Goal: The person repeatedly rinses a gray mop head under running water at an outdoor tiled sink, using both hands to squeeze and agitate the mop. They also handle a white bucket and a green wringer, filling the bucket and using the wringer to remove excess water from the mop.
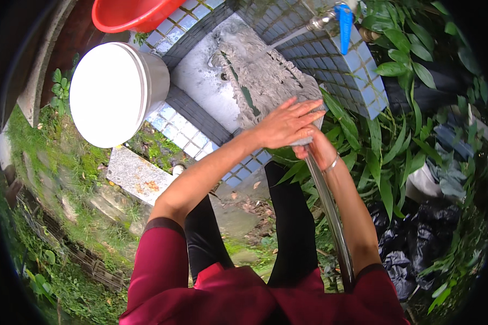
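Observation:
A wet grey mop head (268, 77) with stringy strands lies tilted in a tiled outdoor basin (203, 97), with strips of its green base showing. My left hand (286, 124) lies flat across the mop's near end, fingers stretched out and slightly apart. Just below it, my right hand (319, 146) is wrapped around the top of the shiny metal mop pole (329, 203), which runs back along my right forearm to my body. A tap (321, 20) with a blue lever (344, 28) pours water (282, 40) onto the strands. White foam (195, 73) covers the basin floor around a drain (223, 76).
A white bucket (156, 77) stands left of the basin, beyond a stone slab (138, 174). Behind it is a red plastic basin (138, 14). Leafy plants (374, 146) crowd the right side, near black plastic bags (415, 239). Mossy ground (244, 258) lies between my legs.

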{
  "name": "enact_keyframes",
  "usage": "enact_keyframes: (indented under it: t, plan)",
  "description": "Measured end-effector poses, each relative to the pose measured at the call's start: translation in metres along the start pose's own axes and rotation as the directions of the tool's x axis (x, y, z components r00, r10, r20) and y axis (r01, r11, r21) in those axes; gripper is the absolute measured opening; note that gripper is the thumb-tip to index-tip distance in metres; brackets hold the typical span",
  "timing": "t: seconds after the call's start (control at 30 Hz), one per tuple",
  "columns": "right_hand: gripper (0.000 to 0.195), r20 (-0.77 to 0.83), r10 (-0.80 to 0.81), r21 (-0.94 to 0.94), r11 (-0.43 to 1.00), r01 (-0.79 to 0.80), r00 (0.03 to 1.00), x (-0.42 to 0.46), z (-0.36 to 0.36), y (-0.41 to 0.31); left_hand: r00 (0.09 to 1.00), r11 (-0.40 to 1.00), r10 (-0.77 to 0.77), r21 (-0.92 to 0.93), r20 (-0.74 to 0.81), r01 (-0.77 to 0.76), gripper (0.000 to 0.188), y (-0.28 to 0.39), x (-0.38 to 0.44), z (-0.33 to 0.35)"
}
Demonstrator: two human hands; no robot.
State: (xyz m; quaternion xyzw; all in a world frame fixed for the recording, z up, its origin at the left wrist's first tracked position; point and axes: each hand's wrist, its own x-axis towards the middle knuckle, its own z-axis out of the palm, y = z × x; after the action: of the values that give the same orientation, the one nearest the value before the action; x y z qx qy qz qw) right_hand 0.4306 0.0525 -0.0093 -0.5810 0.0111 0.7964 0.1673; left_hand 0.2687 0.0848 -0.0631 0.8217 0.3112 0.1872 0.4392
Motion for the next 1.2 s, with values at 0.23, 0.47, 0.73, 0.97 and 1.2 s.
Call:
enact_keyframes:
  t: [0.23, 0.47, 0.73, 0.97, 1.2]
  plan:
    - [0.027, -0.059, 0.119, -0.006, 0.993, -0.119, 0.991, 0.003, -0.004, 0.000, 0.937, 0.901, -0.319, 0.264, -0.140, 0.346, 0.048, -0.253, -0.007, 0.054]
    - [0.021, -0.079, 0.159, -0.071, 0.984, -0.164, 0.984, 0.007, -0.025, -0.024, 0.583, 0.682, -0.725, -0.264, -0.367, 0.682, 0.050, -0.260, -0.013, 0.064]
    - [0.023, -0.260, 0.188, -0.197, 0.950, -0.243, 0.947, 0.020, -0.044, -0.019, 0.959, 0.965, -0.145, 0.181, -0.244, 0.192, 0.049, -0.189, 0.006, 0.086]
    - [0.031, -0.384, -0.052, -0.454, 0.880, -0.139, 0.922, 0.008, -0.032, -0.022, 0.180, 0.530, -0.815, -0.580, -0.551, 0.619, 0.067, -0.234, -0.030, 0.114]
    - [0.027, -0.421, -0.114, -0.558, 0.814, -0.158, 0.900, -0.067, 0.010, -0.015, 0.307, -0.470, -0.861, -0.866, 0.406, -0.174, 0.083, 0.061, -0.046, 0.101]
